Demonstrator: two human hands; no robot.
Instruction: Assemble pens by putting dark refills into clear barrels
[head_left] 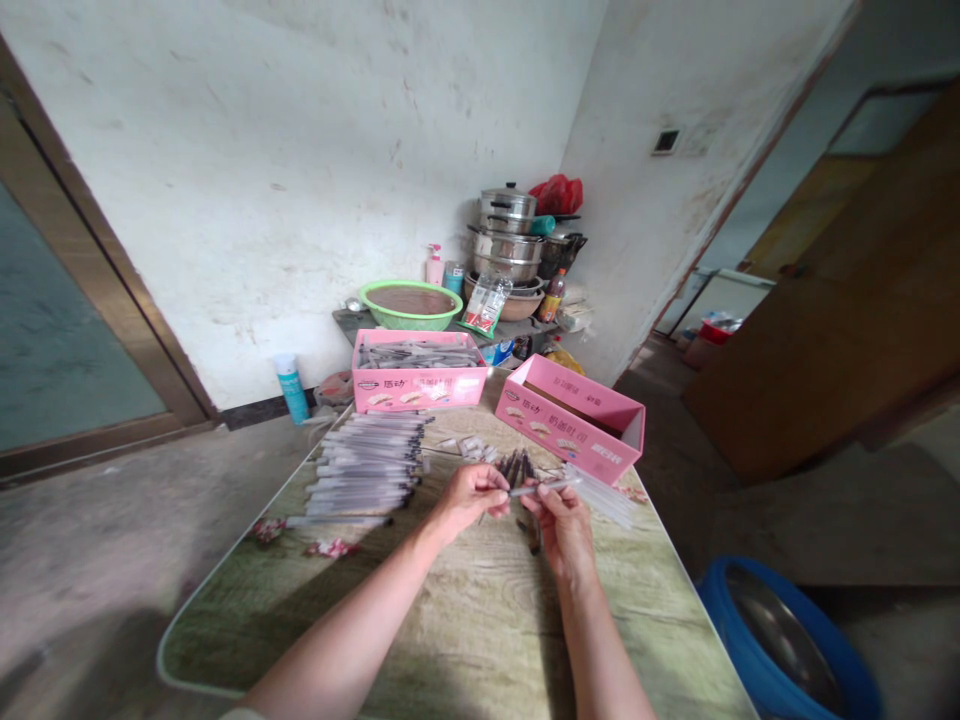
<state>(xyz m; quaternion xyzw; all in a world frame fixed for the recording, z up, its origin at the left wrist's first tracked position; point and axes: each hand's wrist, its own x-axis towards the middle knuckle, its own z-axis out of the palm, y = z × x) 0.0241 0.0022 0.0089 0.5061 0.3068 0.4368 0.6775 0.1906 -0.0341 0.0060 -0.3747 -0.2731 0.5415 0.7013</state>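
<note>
A slim pen (534,488) with a clear barrel and a dark end spans the gap between my two hands. My left hand (474,496) pinches its dark end, and my right hand (564,520) grips the clear barrel. Just beyond my fingers lies a cluster of dark pen parts (516,464), partly hidden. Clear empty-looking tubes (606,500) are spread to the right of my right hand. On the left, a row of pens (367,465) with dark ends covers the table. Small pale pieces (477,448) sit behind my left hand.
A pink box (420,390) full of pens stands at the back; another pink box (571,425) is at the right. Behind them are a green basin (411,318) and stacked pots (507,250). A blue tub (795,640) stands beside the table (450,630).
</note>
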